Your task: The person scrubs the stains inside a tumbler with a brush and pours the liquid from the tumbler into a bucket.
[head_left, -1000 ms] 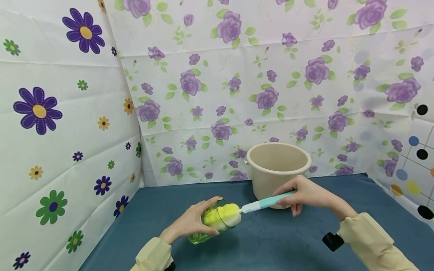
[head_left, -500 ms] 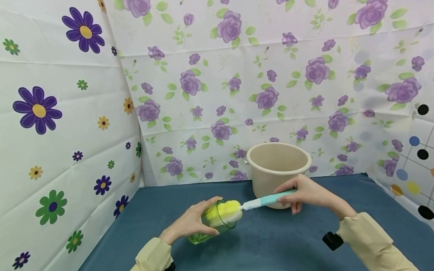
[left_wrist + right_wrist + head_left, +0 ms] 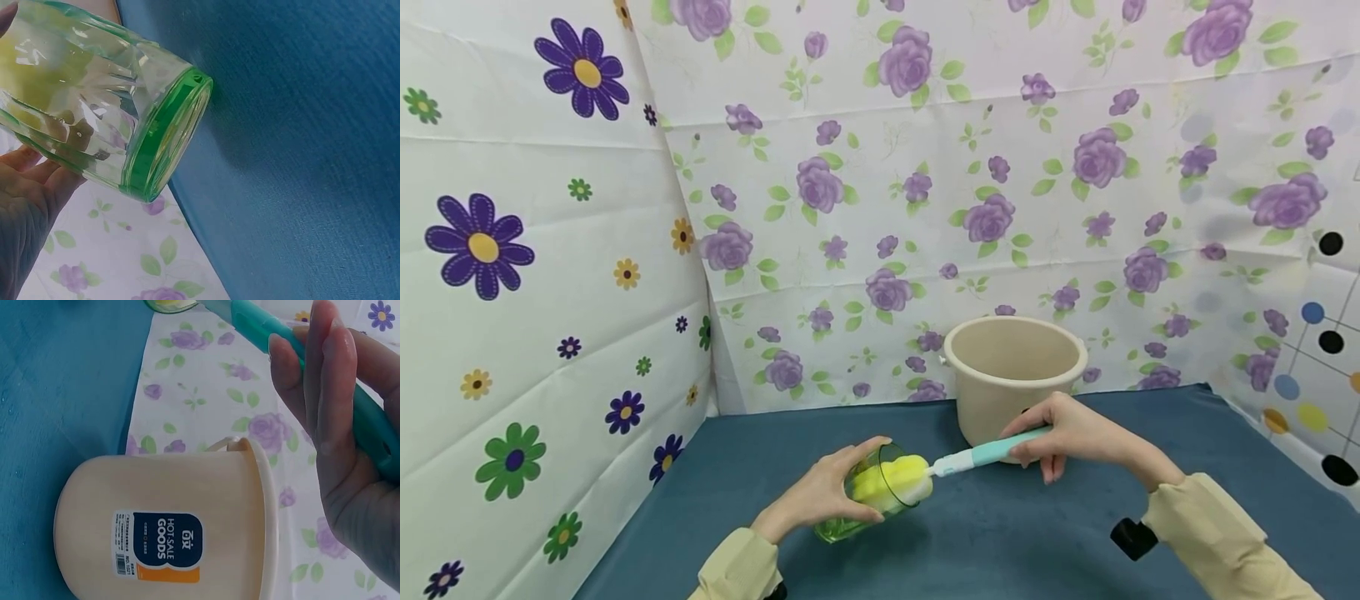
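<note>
My left hand (image 3: 823, 492) grips a clear green-tinted glass cup (image 3: 94, 94), tilted with its mouth toward the right and its thick green base (image 3: 165, 134) toward the lower left in the head view. Inside the cup sits most of the yellow-and-white sponge head (image 3: 895, 479) of a bottle brush, its end poking out past the rim. The brush's white-and-teal handle (image 3: 992, 450) slants up to the right. My right hand (image 3: 1067, 433) holds that handle near its far end, thumb and fingers around it, as the right wrist view also shows.
A beige bucket (image 3: 992, 400) with a printed label (image 3: 165, 544) stands behind my right hand at the back of the table. Dark blue cloth (image 3: 985, 550) covers the table. Flower-patterned sheets (image 3: 850, 208) hang at the back and left.
The brush slid slightly out of the cup, then back in a little, with my right hand moving along. My left hand and the cup stay nearly in place.
</note>
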Action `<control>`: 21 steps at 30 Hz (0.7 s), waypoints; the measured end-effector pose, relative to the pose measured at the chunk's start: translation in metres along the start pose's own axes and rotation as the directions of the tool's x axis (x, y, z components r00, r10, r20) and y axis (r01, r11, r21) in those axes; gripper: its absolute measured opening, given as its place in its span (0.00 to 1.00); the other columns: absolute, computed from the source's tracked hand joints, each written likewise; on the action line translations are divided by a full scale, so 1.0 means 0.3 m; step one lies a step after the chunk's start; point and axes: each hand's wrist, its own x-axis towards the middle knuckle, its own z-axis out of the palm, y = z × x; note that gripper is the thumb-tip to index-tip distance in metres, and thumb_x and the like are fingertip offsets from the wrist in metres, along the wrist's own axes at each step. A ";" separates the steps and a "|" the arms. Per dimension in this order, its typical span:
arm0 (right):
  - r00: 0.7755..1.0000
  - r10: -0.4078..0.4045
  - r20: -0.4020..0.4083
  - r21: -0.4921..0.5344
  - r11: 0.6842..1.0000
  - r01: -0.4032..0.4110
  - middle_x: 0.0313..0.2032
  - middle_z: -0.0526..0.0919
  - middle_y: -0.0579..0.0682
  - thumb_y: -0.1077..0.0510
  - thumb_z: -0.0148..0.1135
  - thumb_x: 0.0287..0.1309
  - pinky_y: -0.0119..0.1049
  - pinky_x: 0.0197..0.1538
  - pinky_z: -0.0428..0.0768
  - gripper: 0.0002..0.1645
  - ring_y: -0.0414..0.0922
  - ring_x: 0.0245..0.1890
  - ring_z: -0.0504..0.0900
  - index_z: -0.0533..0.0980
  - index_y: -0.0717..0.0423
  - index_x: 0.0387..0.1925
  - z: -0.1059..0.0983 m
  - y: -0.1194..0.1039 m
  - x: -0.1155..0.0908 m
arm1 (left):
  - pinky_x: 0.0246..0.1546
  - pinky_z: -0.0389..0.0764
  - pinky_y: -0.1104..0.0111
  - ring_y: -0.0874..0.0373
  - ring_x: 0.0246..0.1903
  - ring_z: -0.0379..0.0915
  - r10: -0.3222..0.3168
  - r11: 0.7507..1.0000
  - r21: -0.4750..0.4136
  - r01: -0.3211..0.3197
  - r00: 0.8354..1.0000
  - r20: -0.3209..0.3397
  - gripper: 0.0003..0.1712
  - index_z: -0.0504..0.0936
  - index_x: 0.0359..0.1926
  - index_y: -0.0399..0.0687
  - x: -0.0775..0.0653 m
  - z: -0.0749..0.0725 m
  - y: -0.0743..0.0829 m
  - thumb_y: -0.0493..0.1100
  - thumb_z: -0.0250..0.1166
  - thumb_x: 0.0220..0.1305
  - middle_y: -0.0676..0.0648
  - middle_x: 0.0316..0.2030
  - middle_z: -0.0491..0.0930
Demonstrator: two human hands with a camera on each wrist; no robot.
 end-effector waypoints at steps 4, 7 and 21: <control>1.000 -0.011 0.004 0.014 1.000 0.010 0.25 0.81 0.56 0.61 0.60 0.57 0.48 0.19 0.75 0.17 0.50 0.14 0.78 0.76 0.66 0.47 0.005 -0.006 0.000 | 0.36 0.70 0.58 0.58 0.43 0.66 0.002 1.000 0.022 -0.002 1.000 -0.012 0.50 0.52 0.67 0.75 -0.001 0.004 -0.002 0.66 0.67 0.43 0.55 0.46 0.69; 1.000 -0.020 -0.004 0.014 1.000 0.020 0.25 0.81 0.56 0.61 0.60 0.57 0.48 0.19 0.75 0.18 0.50 0.14 0.78 0.76 0.66 0.47 0.006 -0.009 0.002 | 0.34 0.69 0.60 0.58 0.42 0.66 -0.002 1.000 0.030 0.002 1.000 -0.021 0.51 0.52 0.66 0.76 -0.002 0.006 -0.003 0.66 0.67 0.42 0.55 0.45 0.69; 0.999 0.020 -0.043 -0.017 1.000 -0.020 0.27 0.81 0.55 0.59 0.61 0.56 0.46 0.20 0.76 0.18 0.52 0.15 0.78 0.77 0.64 0.47 0.013 0.009 0.026 | 0.41 0.68 0.50 0.50 0.52 0.63 -0.011 1.000 -0.002 0.011 1.000 -0.025 0.50 0.51 0.67 0.77 -0.010 0.004 -0.008 0.65 0.67 0.43 0.51 0.56 0.65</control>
